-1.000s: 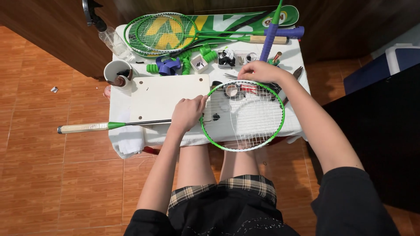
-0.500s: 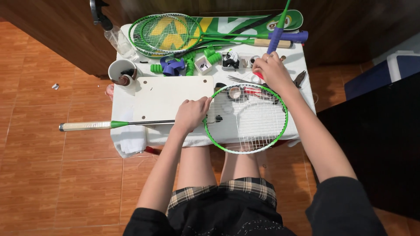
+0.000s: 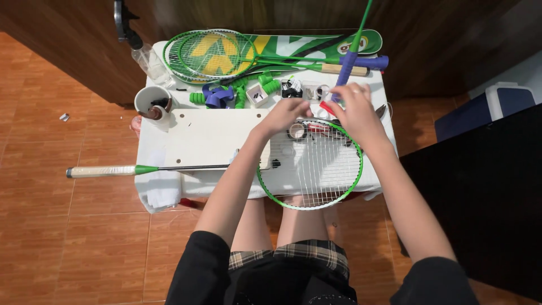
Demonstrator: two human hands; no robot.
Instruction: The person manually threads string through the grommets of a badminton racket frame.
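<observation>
At far edge of white counter (image 3: 169, 186): left hand (image 3: 285, 116), right hand (image 3: 355, 116) over green-framed strung racket head (image 3: 310, 169), fingers curled, grip contents unclear. Strings appear laid; finishing work judged remaining.

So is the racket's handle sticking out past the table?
Yes, the green racket lies on the white table, and its pale handle pokes out over the orange floor.
</observation>
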